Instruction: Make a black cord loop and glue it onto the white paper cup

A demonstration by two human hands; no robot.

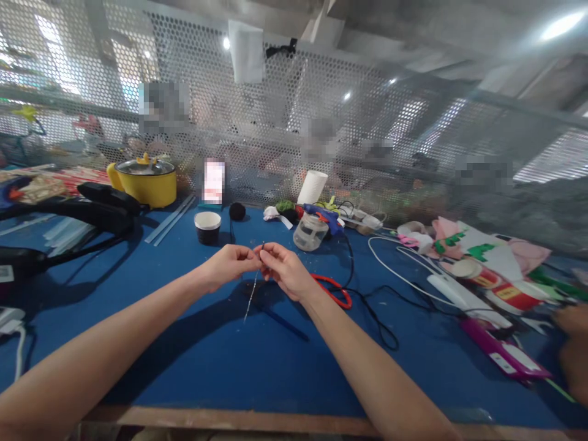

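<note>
Thin silvery wire [252,293], pinched at its top end above the middle of the blue table [193,361], hanging down and slightly left, lower tip just over the bare cloth. Left hand [228,264] and right hand [285,267] touching fingertip to fingertip around that top end, fingers narrowed into a tight pinch on the wire, a short dark tip sticking up between them. Under and just right of the right hand, red-handled scissors [334,291], blades pointing left beneath the wrist, hard to make out in shadow. Black cable [374,312] looping right of the scissors. Behind the hands, well apart: dark paper cup [207,226], small black ball [237,211], clear plastic jar [310,233] with a blue glue gun [321,215] lying across it, white paper roll [312,187]. Far left rear, yellow pot [146,179] with a glass lid; black lamp arm [87,211] stretching across the left side. Right side crowded: white cord [413,283], tape rolls [478,272], pink and green felt pieces [463,242], purple tool [500,352]. Another person's hand [574,343] at the far right edge. Open blue surface in front of and left of the hands, down to the wooden front edge [229,419]. Perforated metal screen [321,122] closing off the back of the table.
</note>
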